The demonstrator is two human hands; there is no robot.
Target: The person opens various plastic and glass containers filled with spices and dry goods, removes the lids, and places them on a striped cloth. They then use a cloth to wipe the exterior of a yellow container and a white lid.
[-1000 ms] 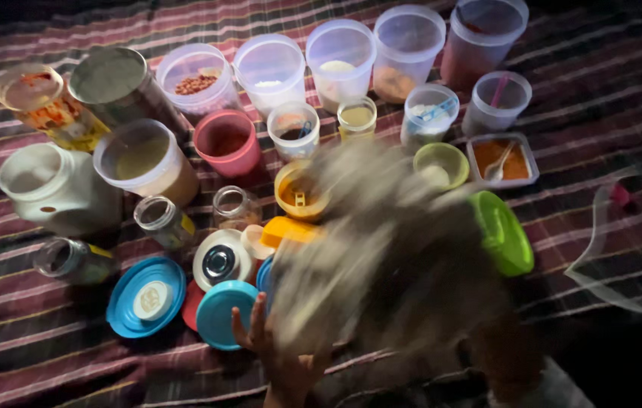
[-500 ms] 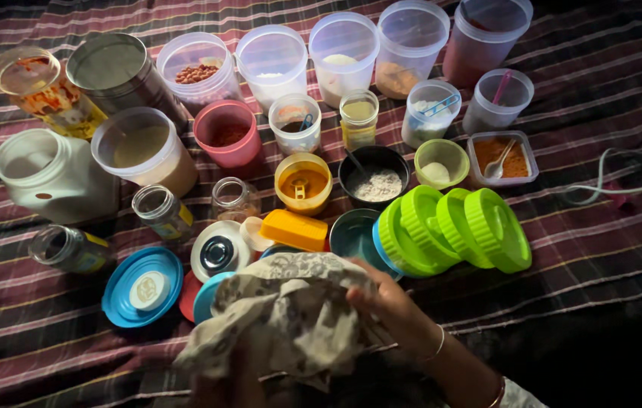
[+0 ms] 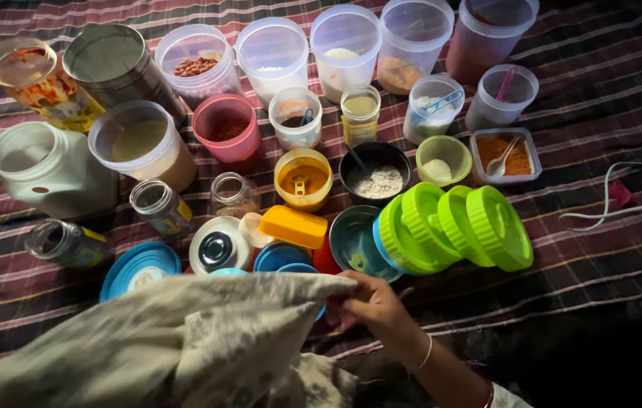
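Observation:
My right hand pinches the corner of a pale patterned cloth low in the middle of the view. The cloth stretches from that hand down to the lower left corner and covers part of the blue lids. My left hand is hidden, probably under the cloth. Just beyond my right hand lie a row of green lids leaning on each other and a round steel lid. A dark bowl of white powder sits behind them.
Many open jars and tubs stand on a striped maroon cloth: a white jug, a steel can, clear tubs along the back, a pink cup, a yellow cup. A white cable lies at right.
The cloth, first a blur over the middle, came down toward me and now spreads wide to the lower left. My right hand stays on its corner. The green lids are uncovered.

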